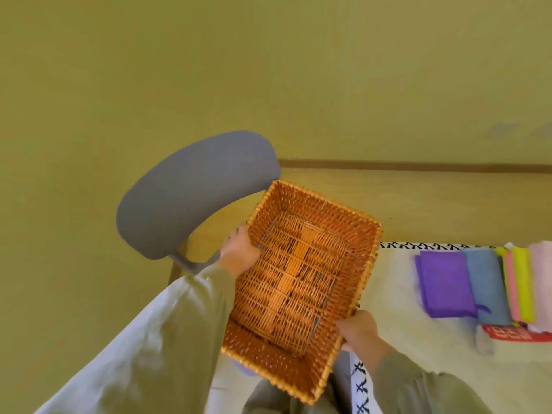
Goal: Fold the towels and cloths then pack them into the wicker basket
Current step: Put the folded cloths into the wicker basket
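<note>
Yellow-green wall (268,70) is seen behind the whole scene. Left of the wicker basket (301,375), a grey-blue chair back (194,192) is noted, just beside the basket's far corner. The basket is held between both grips, with its woven bottom in plain view. Its left long rim is grasped by the left grip (240,252), and its right long rim is clasped by the right grip (357,328). Beyond the basket, tan floor (433,204) is bounded by a dark skirting board (418,167). Right of the basket, a cloth-covered desk (397,309) is recorded. Folded items are laid on it in a row: purple cloth (445,282), grey-blue towel (487,285), pink and yellow cloths (521,285), pale pink towel (542,279).
</note>
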The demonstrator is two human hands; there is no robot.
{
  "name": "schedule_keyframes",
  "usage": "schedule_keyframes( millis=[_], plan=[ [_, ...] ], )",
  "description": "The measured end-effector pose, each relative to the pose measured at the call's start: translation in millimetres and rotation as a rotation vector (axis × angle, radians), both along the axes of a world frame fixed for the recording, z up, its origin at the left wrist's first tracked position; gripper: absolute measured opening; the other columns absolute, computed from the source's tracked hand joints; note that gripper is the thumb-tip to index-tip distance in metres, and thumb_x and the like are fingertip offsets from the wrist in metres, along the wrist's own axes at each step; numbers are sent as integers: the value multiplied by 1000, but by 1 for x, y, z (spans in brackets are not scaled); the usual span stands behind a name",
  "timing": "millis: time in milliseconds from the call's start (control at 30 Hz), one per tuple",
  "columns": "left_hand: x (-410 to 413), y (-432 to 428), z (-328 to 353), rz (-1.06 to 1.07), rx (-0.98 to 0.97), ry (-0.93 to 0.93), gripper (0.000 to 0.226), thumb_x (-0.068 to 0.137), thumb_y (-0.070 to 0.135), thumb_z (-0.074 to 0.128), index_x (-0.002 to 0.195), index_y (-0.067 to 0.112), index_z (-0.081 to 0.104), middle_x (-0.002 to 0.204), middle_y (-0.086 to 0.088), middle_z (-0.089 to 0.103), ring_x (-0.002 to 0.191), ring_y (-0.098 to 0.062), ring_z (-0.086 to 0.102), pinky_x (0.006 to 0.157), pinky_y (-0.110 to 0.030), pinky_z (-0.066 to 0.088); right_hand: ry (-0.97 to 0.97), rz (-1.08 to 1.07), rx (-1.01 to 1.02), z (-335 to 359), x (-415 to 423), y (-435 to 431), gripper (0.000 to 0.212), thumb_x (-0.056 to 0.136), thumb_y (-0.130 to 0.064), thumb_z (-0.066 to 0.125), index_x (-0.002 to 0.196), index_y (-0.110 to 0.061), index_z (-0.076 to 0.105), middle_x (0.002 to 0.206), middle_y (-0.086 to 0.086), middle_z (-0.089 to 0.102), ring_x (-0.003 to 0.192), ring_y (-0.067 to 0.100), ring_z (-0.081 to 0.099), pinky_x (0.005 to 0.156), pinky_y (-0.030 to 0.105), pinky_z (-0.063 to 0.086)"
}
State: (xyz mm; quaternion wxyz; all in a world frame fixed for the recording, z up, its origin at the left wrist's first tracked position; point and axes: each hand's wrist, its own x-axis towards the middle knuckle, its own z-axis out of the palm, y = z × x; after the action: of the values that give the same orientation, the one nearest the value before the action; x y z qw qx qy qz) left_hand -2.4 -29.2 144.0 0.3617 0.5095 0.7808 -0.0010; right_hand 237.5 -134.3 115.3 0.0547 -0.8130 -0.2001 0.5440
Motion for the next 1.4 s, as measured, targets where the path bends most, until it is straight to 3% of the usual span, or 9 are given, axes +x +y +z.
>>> schedule_keyframes(
  millis=[167,600,700,800,967,1100,1200,1300,1400],
  plan=[
    [4,9,-2,-8,15,70,76,87,24,54,150,15,13,148,-12,31,136,-32,31,107,-46,32,232,-94,-122,-3,4,15,22,92,-25,59,98,-4,61,87,18,71,76,32,71,68,43,60],
    [24,-9,-38,14,349,318,78,86,38,55,149,14,17,154,-9,23,143,-27,16,113,-50,18,405,567,-274,-31,47,45,71,82,-58,60,131,-9,46,106,17,67,96,29,68,75,35,55],
    [50,-13,-45,0,464,283,75,87,39,52,150,16,17,158,-7,14,147,-24,3,117,-50,6,521,689,-290,-31,57,57,64,82,-59,57,130,-21,37,118,14,60,103,28,64,83,39,54],
    [103,-22,-58,-28,471,87,68,90,35,50,149,15,23,155,-8,23,145,-25,14,117,-43,14,582,688,-92,-35,77,63,62,76,-59,56,125,-21,44,116,10,59,112,28,59,97,42,47],
    [167,-66,-70,148,425,-166,36,94,24,47,128,14,55,121,-9,62,109,-29,59,90,-34,47,493,327,323,-56,114,55,39,100,-36,41,113,-2,54,99,15,65,88,25,64,75,36,53],
    [217,-106,-69,71,442,-74,24,94,16,40,109,16,59,103,-7,62,94,-27,58,82,-34,50,319,256,429,-63,163,32,19,97,-18,42,91,-7,56,82,12,64,69,22,62,60,28,45],
    [252,-111,-72,-1,514,151,44,90,18,46,134,15,45,133,-8,51,123,-28,45,100,-40,41,247,268,495,-63,198,27,12,92,-14,48,88,-10,58,77,8,64,65,19,60,59,26,42],
    [286,-112,-74,-219,605,321,59,87,12,45,145,17,33,157,-7,18,146,-25,7,120,-44,8,123,304,614,-68,226,26,19,90,-11,50,73,-13,59,74,9,64,63,20,58,60,27,41],
    [323,-111,-80,-333,557,212,57,88,10,44,144,15,36,155,-7,24,145,-23,14,118,-37,12,-200,463,759,-72,254,24,21,91,-12,48,82,-8,66,92,13,68,86,29,60,74,31,43]
  ],
)
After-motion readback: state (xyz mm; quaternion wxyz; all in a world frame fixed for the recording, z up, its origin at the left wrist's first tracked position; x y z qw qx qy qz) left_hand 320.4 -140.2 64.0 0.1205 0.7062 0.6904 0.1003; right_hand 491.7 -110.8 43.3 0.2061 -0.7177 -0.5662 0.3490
